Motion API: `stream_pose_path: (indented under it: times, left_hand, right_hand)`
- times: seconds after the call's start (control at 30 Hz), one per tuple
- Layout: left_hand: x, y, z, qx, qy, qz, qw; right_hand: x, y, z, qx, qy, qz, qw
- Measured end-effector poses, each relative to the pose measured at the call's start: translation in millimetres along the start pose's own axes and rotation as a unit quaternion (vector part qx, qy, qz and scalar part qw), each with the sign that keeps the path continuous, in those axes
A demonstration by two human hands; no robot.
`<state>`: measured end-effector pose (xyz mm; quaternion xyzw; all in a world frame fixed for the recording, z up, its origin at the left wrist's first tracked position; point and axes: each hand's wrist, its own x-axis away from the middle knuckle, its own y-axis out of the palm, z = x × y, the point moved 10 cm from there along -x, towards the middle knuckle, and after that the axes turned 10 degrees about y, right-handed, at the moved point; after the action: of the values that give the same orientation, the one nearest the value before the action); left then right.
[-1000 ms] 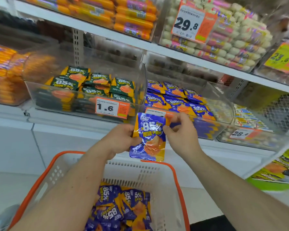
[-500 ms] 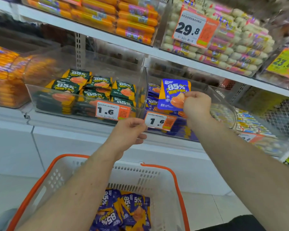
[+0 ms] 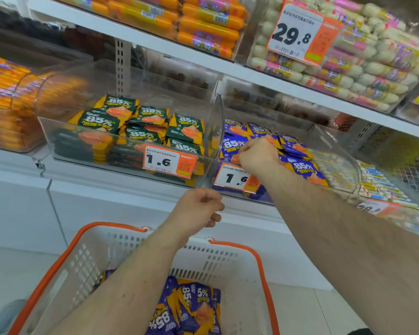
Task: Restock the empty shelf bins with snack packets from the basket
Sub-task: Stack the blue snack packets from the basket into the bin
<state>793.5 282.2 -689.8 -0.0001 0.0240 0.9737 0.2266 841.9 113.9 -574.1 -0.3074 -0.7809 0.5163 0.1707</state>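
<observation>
Fingers of the right hand (image 3: 258,157) curl down inside the clear purple-packet bin (image 3: 334,147), knuckles up; whether they pinch a packet there cannot be told. Purple snack packets (image 3: 300,166) lie in layers under and round that hand, so this bin is judged partly stocked. Left of the bin, touching it, a bin of green packets (image 3: 140,126) stands well filled. Below and in front of the bin, the left hand (image 3: 198,210) hangs loosely curled, holding nothing. Lower again, the orange-rimmed basket (image 3: 261,264) holds more purple packets (image 3: 191,308): restocking unfinished, several transfers left.
</observation>
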Motion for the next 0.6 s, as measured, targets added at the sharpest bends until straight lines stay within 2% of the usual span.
stream_pose_path:
  times: [0.5, 0.57, 0.6]
  left_hand:
    - [2.5, -3.7, -19.7, -0.043, -0.016, -0.002, 0.999]
    - [3.8, -5.0, -24.5, -0.051, -0.022, -0.004, 0.998]
    - [4.5, -6.0, -27.3, -0.055, -0.025, -0.005, 0.998]
  right_hand:
    - [-4.2, 4.8, 2.5, 0.051, 0.007, 0.007, 0.999]
    - [-0.8, 2.7, 2.3, 0.044, -0.004, 0.018, 0.999]
    - [3.6, -2.7, -0.6, 0.036, -0.025, 0.049, 0.998]
